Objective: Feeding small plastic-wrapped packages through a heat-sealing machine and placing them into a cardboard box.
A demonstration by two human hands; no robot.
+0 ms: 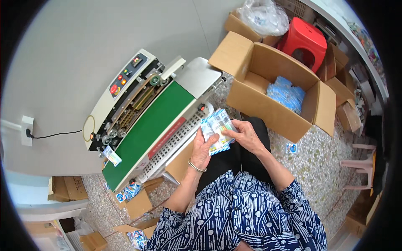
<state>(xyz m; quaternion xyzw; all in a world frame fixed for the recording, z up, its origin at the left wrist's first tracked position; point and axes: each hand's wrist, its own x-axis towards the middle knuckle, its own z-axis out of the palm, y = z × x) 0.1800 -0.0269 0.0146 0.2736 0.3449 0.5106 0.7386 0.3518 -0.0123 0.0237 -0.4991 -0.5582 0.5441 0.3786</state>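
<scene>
Green belt | speckled floor | red stool | grip: left hand, right hand holding striped packaging

1. The place looks like a small packing workshop.
2. A long cream-coloured machine carries a flat green conveyor belt and a dark control panel with a round red push-button.
3. A large open brown cardboard box contains a pale-blue plastic heap.
4. Smaller brown cardboard boxes stand on the speckled stone-chip floor.
5. Flat blue-and-white plastic packets are in hand.
</scene>
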